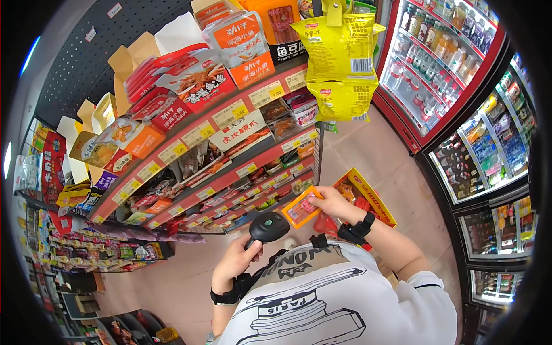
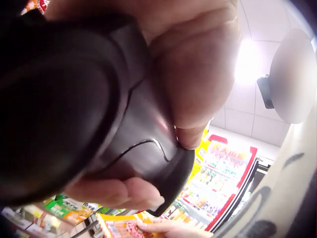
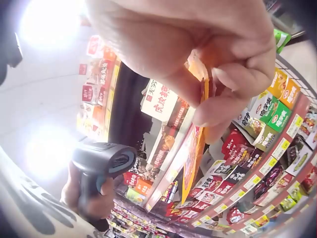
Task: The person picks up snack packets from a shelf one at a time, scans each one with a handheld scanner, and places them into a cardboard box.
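My left hand (image 1: pixel 234 261) grips a black barcode scanner (image 1: pixel 269 226) by its handle, with the scanner's head toward the packet on the right. In the left wrist view the fingers and thumb wrap the scanner (image 2: pixel 143 124) from both sides. An orange snack packet (image 1: pixel 298 216) with a clear window and reddish contents is pinched at one end by my right hand (image 1: pixel 338 206). From the right wrist view this packet (image 3: pixel 192 163) appears nearly edge-on between thumb and fingers, and the scanner (image 3: pixel 94 171) stands apart from it on the left.
A tall snack shelf (image 1: pixel 224 121) with price tags runs along the left and front. Yellow snack bags (image 1: pixel 342 57) hang at its end. Behind my right hand is an open yellow-and-red carton (image 1: pixel 376 201) holding red packets. Glass-door drink fridges (image 1: pixel 425 75) line the right.
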{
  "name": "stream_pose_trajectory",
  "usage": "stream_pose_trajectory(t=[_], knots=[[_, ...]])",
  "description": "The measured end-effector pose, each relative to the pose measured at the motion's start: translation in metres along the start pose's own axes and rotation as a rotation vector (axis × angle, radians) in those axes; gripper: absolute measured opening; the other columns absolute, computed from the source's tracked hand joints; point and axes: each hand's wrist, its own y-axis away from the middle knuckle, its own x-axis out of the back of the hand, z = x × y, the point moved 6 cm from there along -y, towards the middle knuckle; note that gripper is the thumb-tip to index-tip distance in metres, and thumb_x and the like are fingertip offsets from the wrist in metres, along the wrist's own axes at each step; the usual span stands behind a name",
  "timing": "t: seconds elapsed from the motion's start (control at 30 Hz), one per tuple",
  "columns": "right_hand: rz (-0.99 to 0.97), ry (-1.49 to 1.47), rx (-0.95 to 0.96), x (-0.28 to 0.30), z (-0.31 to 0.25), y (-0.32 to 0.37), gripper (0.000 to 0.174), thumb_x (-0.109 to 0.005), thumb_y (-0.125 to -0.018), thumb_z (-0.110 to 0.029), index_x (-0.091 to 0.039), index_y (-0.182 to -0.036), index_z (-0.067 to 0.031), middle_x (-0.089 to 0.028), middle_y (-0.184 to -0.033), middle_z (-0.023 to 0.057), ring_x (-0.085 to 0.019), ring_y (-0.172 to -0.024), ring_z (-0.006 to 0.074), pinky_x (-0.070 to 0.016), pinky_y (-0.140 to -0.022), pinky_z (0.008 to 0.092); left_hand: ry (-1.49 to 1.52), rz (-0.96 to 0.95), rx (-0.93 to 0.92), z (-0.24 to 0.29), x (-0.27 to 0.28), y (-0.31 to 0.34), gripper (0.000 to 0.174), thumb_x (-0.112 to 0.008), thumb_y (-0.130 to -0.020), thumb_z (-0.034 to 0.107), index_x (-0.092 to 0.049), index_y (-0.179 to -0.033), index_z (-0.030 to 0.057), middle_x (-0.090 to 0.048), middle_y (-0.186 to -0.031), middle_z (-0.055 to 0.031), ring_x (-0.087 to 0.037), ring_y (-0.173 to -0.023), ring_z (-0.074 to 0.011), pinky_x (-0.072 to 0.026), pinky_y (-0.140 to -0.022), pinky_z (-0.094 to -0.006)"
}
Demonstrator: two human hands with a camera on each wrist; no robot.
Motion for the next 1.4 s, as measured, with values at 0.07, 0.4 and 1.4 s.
stream_pose_trajectory(t=[0.07,0.4,1.4], knots=[[-0.017,0.044,-0.021,-0.003,-0.005,0.002,0.022,-0.054,-0.088,-0.021,-0.058,-0.095,-0.0009,-0.055,-0.067,0.0041,-0.050,-0.045,0.0105,-0.0418,-0.040,0.0250,0.002,-0.001,-0.004,0.001,-0.001,0.000,0.028,-0.049,-0.091,0.028,-0.054,-0.094,0.0012,-0.056,-0.076,-0.0020,-0.051,-0.065,-0.0090,-0.0435,-0.060,-0.0233],[-0.030,0.044,-0.015,-0.005,-0.005,0.004,0.021,-0.053,-0.088,-0.020,-0.058,-0.095,-0.0007,-0.056,-0.067,0.0045,-0.051,-0.046,0.0113,-0.0429,-0.041,0.0256,-0.014,-0.024,-0.016,0.001,-0.005,0.000,0.032,-0.051,-0.090,0.032,-0.054,-0.095,0.0003,-0.057,-0.077,-0.0026,-0.052,-0.067,-0.0097,-0.0441,-0.061,-0.0238],[0.436,0.634,-0.371,0.149,0.133,0.030,0.029,-0.062,-0.076,-0.016,-0.058,-0.098,0.0032,-0.063,-0.089,0.0198,-0.062,-0.083,0.0290,-0.0478,-0.073,0.0356,0.050,0.060,-0.029,-0.007,0.006,0.006,0.032,-0.049,-0.092,0.031,-0.052,-0.093,-0.0002,-0.055,-0.074,-0.0037,-0.051,-0.065,-0.0105,-0.0428,-0.060,-0.0246]])
